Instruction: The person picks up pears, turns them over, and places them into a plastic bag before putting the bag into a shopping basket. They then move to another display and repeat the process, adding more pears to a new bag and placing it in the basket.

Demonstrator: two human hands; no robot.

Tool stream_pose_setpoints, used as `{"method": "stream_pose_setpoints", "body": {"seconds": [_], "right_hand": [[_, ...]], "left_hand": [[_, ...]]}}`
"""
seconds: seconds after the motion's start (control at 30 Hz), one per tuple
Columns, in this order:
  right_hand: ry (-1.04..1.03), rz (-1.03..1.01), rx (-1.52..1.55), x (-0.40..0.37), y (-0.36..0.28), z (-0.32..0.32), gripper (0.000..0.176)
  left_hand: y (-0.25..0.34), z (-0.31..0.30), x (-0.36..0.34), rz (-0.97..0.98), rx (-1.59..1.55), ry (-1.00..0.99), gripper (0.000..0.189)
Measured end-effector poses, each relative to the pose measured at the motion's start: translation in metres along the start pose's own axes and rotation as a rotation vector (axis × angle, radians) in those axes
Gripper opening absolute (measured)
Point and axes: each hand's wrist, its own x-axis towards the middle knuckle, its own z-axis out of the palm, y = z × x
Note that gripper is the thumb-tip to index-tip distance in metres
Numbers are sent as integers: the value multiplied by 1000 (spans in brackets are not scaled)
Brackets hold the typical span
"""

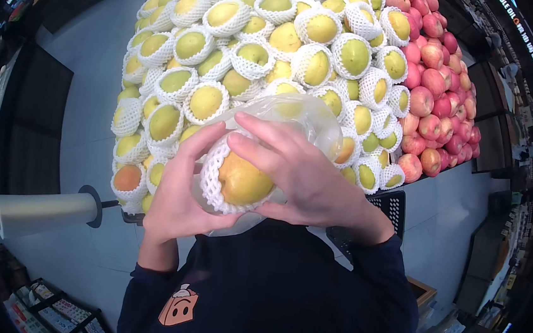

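Observation:
Between my two hands is a yellow mango in a white foam net, held above the front of the fruit display. My left hand curves around its left side, thumb below it. From the right, my right hand closes on it with the fingers over the top and the thumb underneath. A clear plastic bag bunches up behind the mango and hands, and part of it hangs below them. Just beyond lie many netted mangoes, green to yellow, heaped in rows.
Red apples are piled to the right of the mangoes. At the left, a roll of clear plastic bags sticks out on a holder. A black perforated basket is near my right forearm. Dark shelving stands across the aisle.

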Motion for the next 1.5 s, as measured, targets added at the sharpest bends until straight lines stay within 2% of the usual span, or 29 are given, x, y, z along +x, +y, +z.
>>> {"method": "stream_pose_setpoints", "body": {"seconds": [0.1, 0.13, 0.17, 0.23, 0.33, 0.37, 0.43, 0.5, 0.57, 0.67, 0.83, 0.93, 1.03, 1.07, 1.17, 1.23, 1.3, 1.33, 1.37, 1.4, 1.43, 1.5], "right_hand": [[-53, 4, 0, -1, -4, -8, 97], [-56, 5, 9, -2, -6, -12, 97], [-60, 5, 17, -2, -6, -15, 96], [70, -58, -14, -3, 1, -23, 96], [353, -95, -160, 5, 14, -49, 95], [463, -98, -223, 11, 22, -62, 94], [661, 6, -272, 27, 67, -82, 88], [733, 163, -330, 48, 118, -114, 82], [740, 342, -575, 69, 168, -140, 82], [623, 525, -723, 90, 241, -166, 88], [441, 752, -808, 117, 275, -169, 92], [413, 807, -834, 119, 287, -170, 95], [300, 827, -836, 114, 299, -181, 104], [364, 755, -878, 108, 300, -183, 95], [534, 485, -928, 107, 276, -179, 70], [602, 240, -537, 104, 212, -162, 53], [497, 90, -119, 88, 130, -126, 37], [495, -30, -61, 78, 83, -96, 13], [298, -43, -140, 62, 42, -79, 12], [89, -56, -124, 42, 18, -61, 17], [-121, -71, -113, 30, 3, -48, 24], [-286, 49, -99, 16, 6, -21, 33]], "left_hand": [[-2, 3, -2, 42, -87, -6, 123], [0, 4, 3, 134, -58, -44, 129], [2, 5, 5, 114, -64, -27, 126], [7, 7, 5, 74, -76, 15, 122], [8, -1, 3, -36, 88, -16, 98], [7, -2, 3, -16, 106, -25, 86], [6, -4, 3, 19, 141, -44, 64], [8, -3, 4, 82, 177, -46, 52], [10, -2, 4, 108, 187, -40, 43], [13, -2, 2, 88, 177, -21, 36], [17, -3, 3, 44, 178, -10, 31], [15, -2, 6, 88, 172, -19, 28], [13, -1, 10, 154, 201, -64, 26], [14, -1, 12, 146, 236, -110, 26], [22, -6, 16, 73, 355, -221, 28], [23, -8, 16, -26, 440, -295, 31], [20, -8, 13, -36, 458, -234, 33], [19, -8, 11, -46, 477, -200, 34], [19, -10, 10, -53, 498, -167, 35], [19, -18, 9, -87, 521, -223, 57], [23, -22, 9, -140, 516, -243, 63], [35, -28, 9, -242, 494, -285, 79]]}}
